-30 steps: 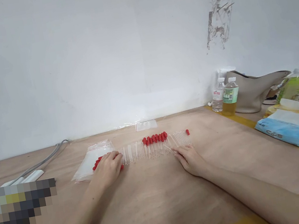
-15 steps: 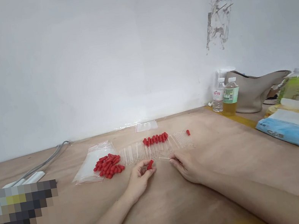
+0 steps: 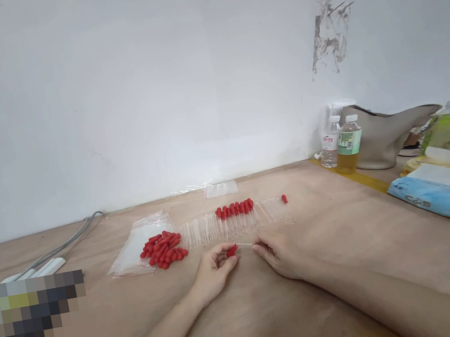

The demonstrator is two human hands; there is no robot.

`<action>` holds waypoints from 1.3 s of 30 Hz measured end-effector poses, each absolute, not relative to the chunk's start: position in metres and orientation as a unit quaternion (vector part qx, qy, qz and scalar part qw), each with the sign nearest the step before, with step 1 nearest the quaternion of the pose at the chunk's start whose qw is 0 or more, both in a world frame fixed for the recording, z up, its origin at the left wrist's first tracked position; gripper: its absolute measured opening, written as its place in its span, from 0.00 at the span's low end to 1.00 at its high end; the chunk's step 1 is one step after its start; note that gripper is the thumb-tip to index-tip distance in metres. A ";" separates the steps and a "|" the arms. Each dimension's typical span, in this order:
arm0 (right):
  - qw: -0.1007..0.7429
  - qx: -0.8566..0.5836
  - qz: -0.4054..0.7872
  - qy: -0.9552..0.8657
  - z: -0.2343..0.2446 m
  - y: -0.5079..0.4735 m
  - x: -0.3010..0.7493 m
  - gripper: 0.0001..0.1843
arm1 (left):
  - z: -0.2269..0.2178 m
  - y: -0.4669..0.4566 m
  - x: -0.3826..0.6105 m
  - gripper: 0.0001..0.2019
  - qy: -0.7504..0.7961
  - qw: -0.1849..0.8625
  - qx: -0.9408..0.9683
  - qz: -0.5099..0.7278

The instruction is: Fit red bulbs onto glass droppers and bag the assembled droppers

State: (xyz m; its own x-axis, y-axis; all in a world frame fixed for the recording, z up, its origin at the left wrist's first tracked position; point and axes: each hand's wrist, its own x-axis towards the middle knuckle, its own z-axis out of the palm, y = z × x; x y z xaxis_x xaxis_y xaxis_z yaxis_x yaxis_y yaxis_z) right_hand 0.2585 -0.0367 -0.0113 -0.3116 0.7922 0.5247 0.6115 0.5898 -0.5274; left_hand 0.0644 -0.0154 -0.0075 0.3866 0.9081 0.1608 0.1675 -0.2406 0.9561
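Note:
My left hand (image 3: 213,268) pinches a small red rubber cap (image 3: 231,250) between thumb and fingers. My right hand (image 3: 278,252) pinches the end of a thin clear glass tube (image 3: 245,244), whose other end meets the cap. Both hands rest low over the brown table (image 3: 249,303). Behind them lies a row of several clear tubes (image 3: 234,222), some with red caps fitted (image 3: 234,208). A loose pile of red caps (image 3: 164,249) lies to the left, by a clear plastic bag (image 3: 138,245).
Two drink bottles (image 3: 342,142) and a beige bag (image 3: 384,131) stand at the back right by the white wall. A blue tissue pack (image 3: 442,191) and a green bottle (image 3: 444,129) lie at the right. A grey cable (image 3: 64,243) runs at the back left.
My left hand left the pile with one red cap and came to the middle. My right hand drew a tube back from the row. Cap and tube now meet.

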 end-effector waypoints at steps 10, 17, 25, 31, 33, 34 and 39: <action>0.311 -0.386 0.097 -0.863 -0.007 -0.030 0.271 0.13 | -0.005 -0.024 0.060 0.11 0.372 0.307 0.808 0.339; 0.252 -0.392 0.002 -0.885 -0.002 -0.035 0.277 0.13 | -0.001 -0.034 0.062 0.11 0.333 0.214 0.874 0.282; 0.240 -0.403 -0.023 -0.883 -0.004 -0.044 0.266 0.13 | -0.002 -0.034 0.061 0.11 0.338 0.160 0.885 0.279; 0.215 -0.406 -0.004 -0.888 -0.002 -0.046 0.261 0.13 | -0.002 -0.034 0.061 0.11 0.311 0.152 0.896 0.276; 0.207 -0.409 -0.004 -0.889 -0.002 -0.046 0.259 0.14 | -0.003 -0.033 0.061 0.11 0.309 0.151 0.896 0.280; 0.203 -0.412 -0.008 -0.888 -0.001 -0.046 0.258 0.14 | -0.004 -0.032 0.061 0.11 0.310 0.149 0.896 0.281; 0.195 -0.416 -0.057 -0.886 0.002 -0.047 0.257 0.15 | -0.004 -0.028 0.059 0.10 0.326 0.148 0.885 0.299</action>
